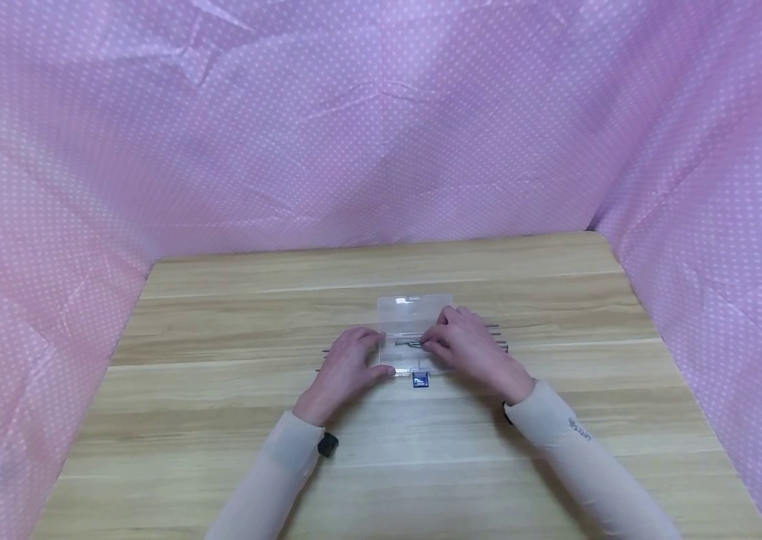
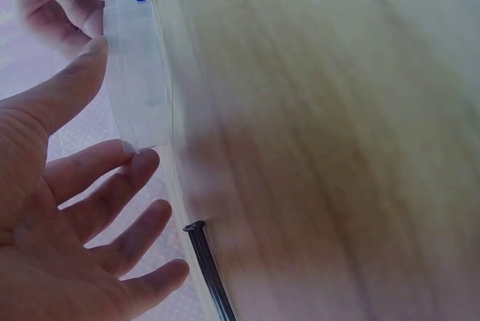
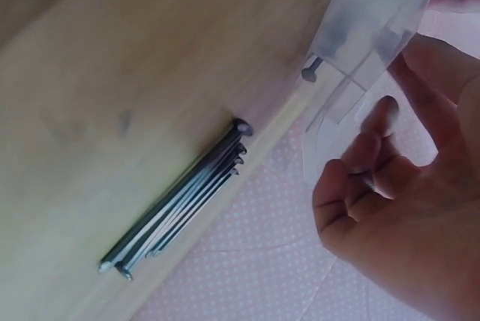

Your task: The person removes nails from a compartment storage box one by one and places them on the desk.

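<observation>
Wood-grain tabletop [image 1: 415, 487] nearest, pale and streaked, crossed by two cream sleeves [image 1: 597, 465]. Next, a small blue latch [image 1: 421, 380] jutting from the near edge of a clear plastic box [image 1: 396, 361], resting on the wood: shallow, thin-walled, glossy along the rims, with dividers inside. At its left end, the left hand [image 1: 349, 360], fingers spread, thumb at the near corner, forefinger touching the end wall. At its right, the right hand [image 1: 467, 349], thumb and forefinger pinching slim dark nails [image 1: 408, 344], other fingers curled; over or inside the box, cannot tell which. Outside the box, to the right, loose nails [image 3: 180, 205] lying side by side, shiny grey, flat-headed, uneven in thickness; to the left, near the spread fingers, another dark nail [image 2: 210, 272]. Farther off, a transparent lid [image 1: 415, 315] folded back, then wrinkled pink cloth [image 1: 354, 135] with white dots.
</observation>
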`<action>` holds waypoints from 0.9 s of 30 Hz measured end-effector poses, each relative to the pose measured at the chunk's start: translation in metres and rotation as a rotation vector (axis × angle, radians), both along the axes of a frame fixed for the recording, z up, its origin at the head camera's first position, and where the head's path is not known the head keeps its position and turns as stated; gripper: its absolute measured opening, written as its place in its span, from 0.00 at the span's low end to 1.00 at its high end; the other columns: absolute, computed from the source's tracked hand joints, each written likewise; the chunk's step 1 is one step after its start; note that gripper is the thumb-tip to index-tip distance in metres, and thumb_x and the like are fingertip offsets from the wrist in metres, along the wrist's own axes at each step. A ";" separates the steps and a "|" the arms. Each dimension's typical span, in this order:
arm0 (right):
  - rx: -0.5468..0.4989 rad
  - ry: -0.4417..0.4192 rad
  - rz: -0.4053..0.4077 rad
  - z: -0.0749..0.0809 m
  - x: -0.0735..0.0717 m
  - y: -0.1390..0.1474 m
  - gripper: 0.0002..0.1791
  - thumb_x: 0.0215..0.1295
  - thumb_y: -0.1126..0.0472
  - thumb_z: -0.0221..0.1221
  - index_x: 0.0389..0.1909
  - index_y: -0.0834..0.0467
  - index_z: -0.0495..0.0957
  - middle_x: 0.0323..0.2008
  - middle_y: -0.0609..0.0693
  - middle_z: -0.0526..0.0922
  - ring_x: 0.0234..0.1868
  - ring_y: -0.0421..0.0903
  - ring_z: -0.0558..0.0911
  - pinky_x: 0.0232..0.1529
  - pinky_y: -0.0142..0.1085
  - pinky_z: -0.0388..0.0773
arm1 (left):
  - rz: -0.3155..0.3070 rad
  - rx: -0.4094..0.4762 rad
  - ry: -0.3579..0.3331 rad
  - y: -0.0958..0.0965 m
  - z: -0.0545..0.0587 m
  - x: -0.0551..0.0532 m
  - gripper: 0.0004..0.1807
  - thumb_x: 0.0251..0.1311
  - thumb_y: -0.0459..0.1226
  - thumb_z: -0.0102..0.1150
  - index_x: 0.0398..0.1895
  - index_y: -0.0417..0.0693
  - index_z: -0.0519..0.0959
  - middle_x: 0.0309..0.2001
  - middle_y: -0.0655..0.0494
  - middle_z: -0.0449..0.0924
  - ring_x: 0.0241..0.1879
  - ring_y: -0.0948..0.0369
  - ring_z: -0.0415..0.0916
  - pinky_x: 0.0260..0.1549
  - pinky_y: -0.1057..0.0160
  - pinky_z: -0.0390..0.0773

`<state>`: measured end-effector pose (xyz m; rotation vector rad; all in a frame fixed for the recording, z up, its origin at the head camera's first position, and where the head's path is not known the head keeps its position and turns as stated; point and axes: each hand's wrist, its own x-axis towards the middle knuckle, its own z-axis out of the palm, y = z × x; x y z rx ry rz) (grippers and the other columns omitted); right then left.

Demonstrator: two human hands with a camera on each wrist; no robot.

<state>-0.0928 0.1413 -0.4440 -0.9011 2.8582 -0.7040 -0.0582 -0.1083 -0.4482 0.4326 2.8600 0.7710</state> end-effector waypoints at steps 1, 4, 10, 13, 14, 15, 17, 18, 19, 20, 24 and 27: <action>-0.013 0.023 0.012 0.000 -0.001 0.000 0.07 0.67 0.57 0.70 0.43 0.51 0.91 0.35 0.43 0.73 0.37 0.45 0.68 0.40 0.39 0.66 | 0.000 0.001 0.003 0.000 0.000 0.000 0.37 0.57 0.49 0.76 0.66 0.41 0.78 0.63 0.45 0.78 0.68 0.46 0.68 0.72 0.46 0.63; -0.041 0.062 0.053 -0.001 -0.004 -0.004 0.05 0.65 0.59 0.71 0.41 0.50 0.91 0.35 0.43 0.73 0.38 0.45 0.68 0.41 0.38 0.67 | -0.003 0.002 0.010 -0.001 0.000 0.000 0.36 0.57 0.49 0.76 0.66 0.41 0.78 0.63 0.45 0.78 0.68 0.46 0.69 0.72 0.46 0.63; -0.038 0.066 0.105 -0.003 -0.010 -0.017 0.05 0.64 0.57 0.72 0.40 0.50 0.92 0.34 0.41 0.74 0.38 0.43 0.69 0.43 0.37 0.67 | 0.000 -0.002 0.001 -0.001 -0.002 -0.001 0.36 0.58 0.49 0.76 0.66 0.41 0.78 0.63 0.46 0.78 0.69 0.46 0.68 0.73 0.46 0.62; -0.015 0.061 0.110 -0.003 -0.011 -0.024 0.06 0.64 0.56 0.72 0.40 0.49 0.92 0.34 0.41 0.74 0.37 0.43 0.68 0.41 0.37 0.66 | -0.002 -0.009 -0.008 -0.001 -0.002 -0.001 0.37 0.58 0.50 0.76 0.66 0.42 0.78 0.63 0.46 0.78 0.69 0.46 0.68 0.72 0.46 0.62; -0.007 0.060 0.108 -0.003 -0.011 -0.025 0.06 0.64 0.56 0.72 0.40 0.49 0.92 0.33 0.41 0.74 0.37 0.44 0.68 0.40 0.38 0.66 | -0.003 -0.010 -0.011 -0.001 -0.003 -0.001 0.37 0.58 0.50 0.76 0.66 0.42 0.78 0.63 0.46 0.78 0.69 0.46 0.68 0.72 0.46 0.63; 0.000 0.055 0.105 -0.003 -0.011 -0.027 0.05 0.64 0.56 0.72 0.40 0.49 0.92 0.33 0.41 0.74 0.37 0.44 0.67 0.40 0.38 0.65 | -0.004 -0.011 -0.013 -0.001 -0.002 -0.001 0.37 0.58 0.50 0.76 0.66 0.42 0.78 0.63 0.46 0.78 0.69 0.47 0.68 0.72 0.47 0.63; 0.017 0.038 0.092 -0.003 -0.012 -0.029 0.06 0.65 0.56 0.71 0.41 0.48 0.92 0.33 0.40 0.73 0.36 0.44 0.67 0.40 0.38 0.64 | -0.007 -0.008 -0.010 0.000 -0.002 -0.001 0.36 0.58 0.50 0.76 0.66 0.41 0.78 0.63 0.46 0.78 0.68 0.47 0.69 0.72 0.46 0.64; 0.024 0.030 0.086 -0.002 -0.012 -0.030 0.06 0.65 0.55 0.71 0.41 0.48 0.93 0.32 0.40 0.73 0.36 0.44 0.66 0.40 0.38 0.64 | -0.009 -0.008 -0.007 0.000 -0.002 -0.001 0.36 0.58 0.50 0.76 0.66 0.41 0.78 0.63 0.46 0.78 0.68 0.47 0.69 0.72 0.46 0.64; 0.034 0.023 0.079 -0.002 -0.012 -0.031 0.06 0.65 0.55 0.71 0.41 0.47 0.93 0.32 0.40 0.73 0.36 0.44 0.66 0.40 0.38 0.63 | -0.008 -0.008 -0.006 0.000 -0.001 -0.001 0.36 0.58 0.50 0.76 0.66 0.41 0.78 0.63 0.46 0.78 0.68 0.47 0.69 0.72 0.46 0.64; 0.042 0.014 0.073 -0.002 -0.012 -0.032 0.06 0.65 0.55 0.71 0.41 0.47 0.93 0.32 0.40 0.72 0.36 0.44 0.66 0.40 0.38 0.63 | -0.010 -0.007 -0.004 0.000 -0.001 -0.001 0.36 0.58 0.50 0.76 0.66 0.41 0.78 0.63 0.46 0.78 0.68 0.46 0.69 0.72 0.46 0.64; 0.063 -0.005 0.071 -0.002 -0.014 -0.035 0.06 0.65 0.54 0.71 0.41 0.47 0.92 0.32 0.39 0.73 0.36 0.44 0.65 0.39 0.38 0.63 | -0.011 -0.006 0.000 0.000 -0.001 -0.001 0.36 0.58 0.49 0.76 0.65 0.40 0.78 0.62 0.46 0.78 0.68 0.46 0.69 0.72 0.47 0.64; 0.063 -0.011 0.081 -0.002 -0.016 -0.036 0.06 0.64 0.54 0.72 0.40 0.47 0.92 0.32 0.39 0.74 0.35 0.44 0.66 0.39 0.38 0.63 | -0.012 -0.005 0.002 0.000 -0.001 -0.002 0.36 0.58 0.49 0.76 0.65 0.40 0.78 0.62 0.46 0.78 0.68 0.46 0.69 0.72 0.47 0.64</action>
